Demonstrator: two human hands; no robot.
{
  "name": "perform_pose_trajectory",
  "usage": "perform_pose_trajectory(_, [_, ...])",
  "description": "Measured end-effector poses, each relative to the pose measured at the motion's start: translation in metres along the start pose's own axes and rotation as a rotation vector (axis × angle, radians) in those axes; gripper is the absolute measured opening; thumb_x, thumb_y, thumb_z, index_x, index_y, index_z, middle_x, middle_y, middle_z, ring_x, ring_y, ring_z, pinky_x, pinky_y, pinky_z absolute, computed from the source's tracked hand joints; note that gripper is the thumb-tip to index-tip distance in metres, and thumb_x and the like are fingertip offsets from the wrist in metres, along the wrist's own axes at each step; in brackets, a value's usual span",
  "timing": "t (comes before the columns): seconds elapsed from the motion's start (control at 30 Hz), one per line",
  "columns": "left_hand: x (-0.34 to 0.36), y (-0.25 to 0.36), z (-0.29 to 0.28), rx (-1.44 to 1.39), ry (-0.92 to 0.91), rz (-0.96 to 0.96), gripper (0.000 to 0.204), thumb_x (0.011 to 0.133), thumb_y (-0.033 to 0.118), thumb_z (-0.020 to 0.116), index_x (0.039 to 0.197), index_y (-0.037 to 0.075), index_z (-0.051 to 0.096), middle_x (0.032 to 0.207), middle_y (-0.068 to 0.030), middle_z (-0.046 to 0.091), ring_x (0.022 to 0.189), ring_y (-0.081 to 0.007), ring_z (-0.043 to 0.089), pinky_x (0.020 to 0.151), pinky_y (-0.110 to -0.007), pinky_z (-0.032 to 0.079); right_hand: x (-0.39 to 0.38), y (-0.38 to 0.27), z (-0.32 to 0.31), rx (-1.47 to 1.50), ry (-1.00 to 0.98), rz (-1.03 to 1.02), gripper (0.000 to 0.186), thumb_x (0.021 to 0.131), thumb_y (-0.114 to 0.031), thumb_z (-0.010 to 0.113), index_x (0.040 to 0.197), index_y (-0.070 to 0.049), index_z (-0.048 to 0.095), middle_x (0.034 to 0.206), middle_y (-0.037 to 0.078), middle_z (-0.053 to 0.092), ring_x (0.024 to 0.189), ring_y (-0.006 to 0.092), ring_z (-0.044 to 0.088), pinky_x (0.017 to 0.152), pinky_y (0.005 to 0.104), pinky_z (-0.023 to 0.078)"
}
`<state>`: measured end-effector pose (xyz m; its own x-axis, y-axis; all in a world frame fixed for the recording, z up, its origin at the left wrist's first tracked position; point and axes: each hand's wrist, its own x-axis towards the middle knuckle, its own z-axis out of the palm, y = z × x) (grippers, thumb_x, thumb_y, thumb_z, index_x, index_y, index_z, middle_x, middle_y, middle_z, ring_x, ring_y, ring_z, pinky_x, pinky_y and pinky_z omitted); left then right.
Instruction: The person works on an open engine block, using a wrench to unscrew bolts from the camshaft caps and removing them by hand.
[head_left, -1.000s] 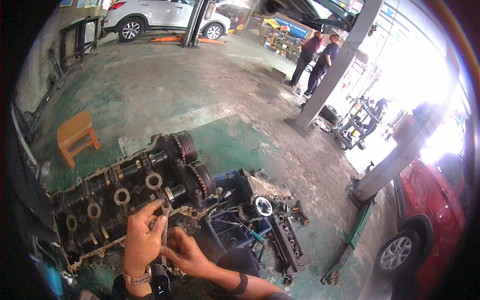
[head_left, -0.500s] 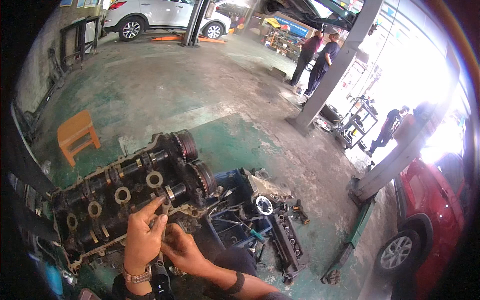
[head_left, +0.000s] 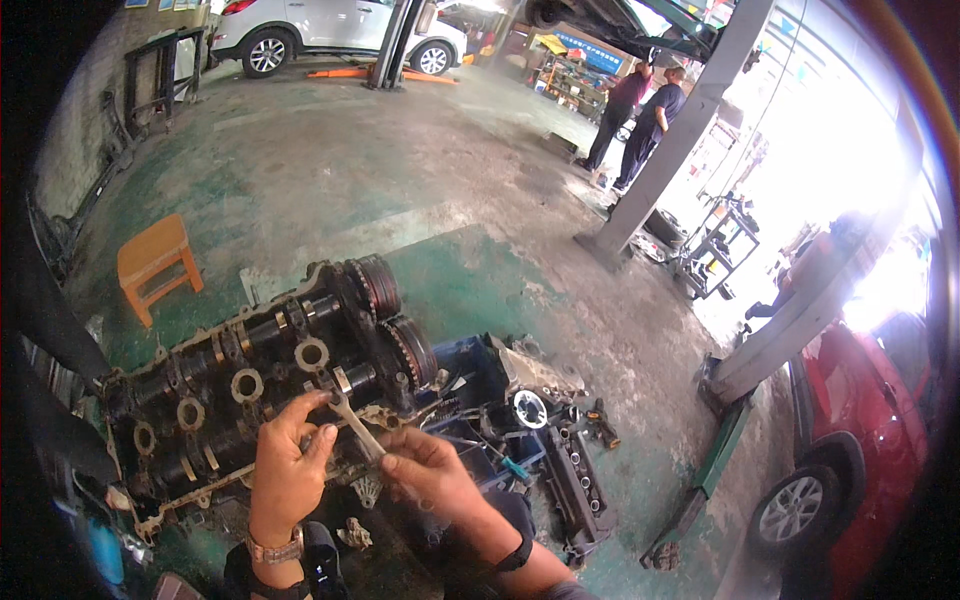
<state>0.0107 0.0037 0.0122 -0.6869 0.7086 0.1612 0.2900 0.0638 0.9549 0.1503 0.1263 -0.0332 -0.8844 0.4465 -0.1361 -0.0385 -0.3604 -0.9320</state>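
Note:
An engine cylinder head (head_left: 220, 440) with two camshafts and toothed sprockets (head_left: 410, 350) lies before me. My right hand (head_left: 432, 478) is closed round the shank of an open-end wrench (head_left: 360, 432). The wrench slants up and left, its jaw at the near camshaft (head_left: 355, 378), close to the sprocket. I cannot tell whether the jaw grips the shaft. My left hand (head_left: 288, 465), with a watch on its wrist, is beside the jaw. Its index fingertip reaches the camshaft by the wrench head, the thumb held apart below. The other left fingers are mostly hidden.
A blue crate (head_left: 470, 440) with tools and parts stands right of the engine, beside a black valve cover (head_left: 575, 490). An orange stool (head_left: 155, 262) is at the left. A grey post (head_left: 670, 150) and a red car (head_left: 860, 430) are at the right; people stand farther back.
My right hand has moved right and up with the wrench, swinging its shank away from my left hand. My left hand has barely moved.

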Motion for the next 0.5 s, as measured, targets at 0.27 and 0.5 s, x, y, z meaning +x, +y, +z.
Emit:
perform_pose_trajectory(0.27, [0.001, -0.011, -0.003, 0.033, -0.022, 0.010, 0.032, 0.088, 0.005, 0.062, 0.117, -0.004, 0.057, 0.084, -0.0167, 0.067, 0.068, -0.0149, 0.061, 0.062, -0.030, 0.046, -0.003, -0.004, -0.009, 0.082, 0.039, 0.048, 0.027, 0.088, -0.012, 0.066, 0.109, 0.002, 0.057, 0.071, 0.004, 0.058, 0.057, 0.0114, 0.055, 0.052, 0.0250, 0.048])
perform_pose_trajectory(0.5, [0.002, -0.011, -0.005, 0.005, -0.064, -0.079, 0.032, 0.089, 0.005, 0.061, 0.119, -0.004, 0.056, 0.069, -0.0129, 0.061, 0.060, -0.0093, 0.049, 0.057, -0.028, 0.043, -0.007, 0.002, -0.002, 0.049, -0.018, -0.027, 0.021, 0.091, -0.006, 0.063, 0.110, 0.000, 0.055, 0.077, 0.001, 0.061, 0.062, 0.0086, 0.056, 0.053, 0.0225, 0.045])
